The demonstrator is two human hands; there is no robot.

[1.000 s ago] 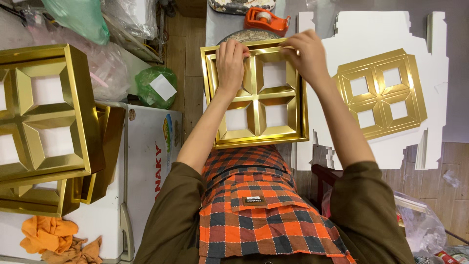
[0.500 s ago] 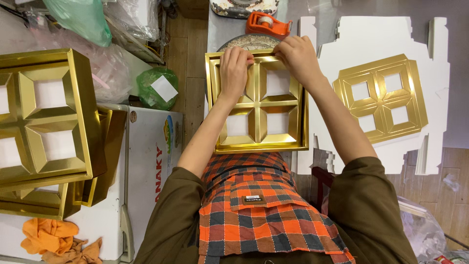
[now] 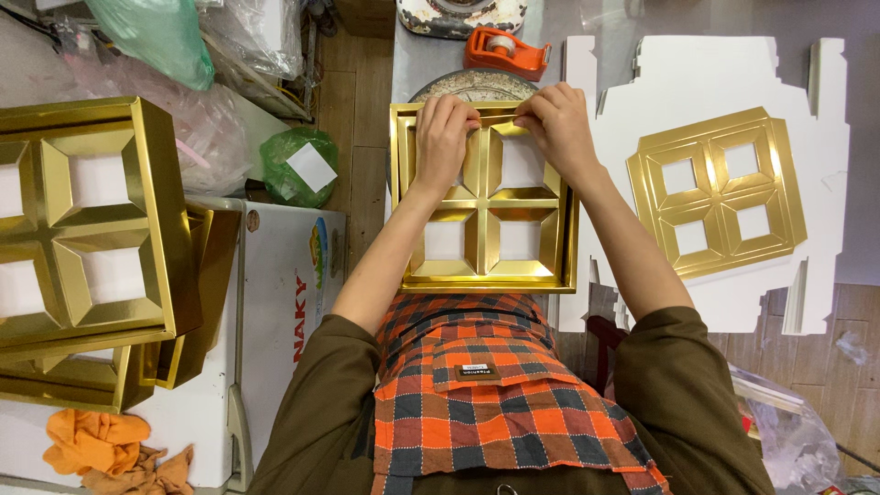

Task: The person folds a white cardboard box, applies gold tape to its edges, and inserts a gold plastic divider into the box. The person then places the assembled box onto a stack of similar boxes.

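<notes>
My left hand and right hand cover the far rim of the gold tray; fingertips curl out of sight. Round metal thing behind mostly hidden by tray. Stacked gold trays cut off at left edge. Rusty round object cropped at top.

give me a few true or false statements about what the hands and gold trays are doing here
1. Both hands, left hand and right hand, press on the far edge of the gold four-cell tray. True.
2. The orange tape dispenser is in the right hand. False: it sits beyond the tray, untouched.
3. A flat gold insert lies on white die-cut card to the right. True.
4. The stacked gold trays are at the right. False: at the left.
</notes>
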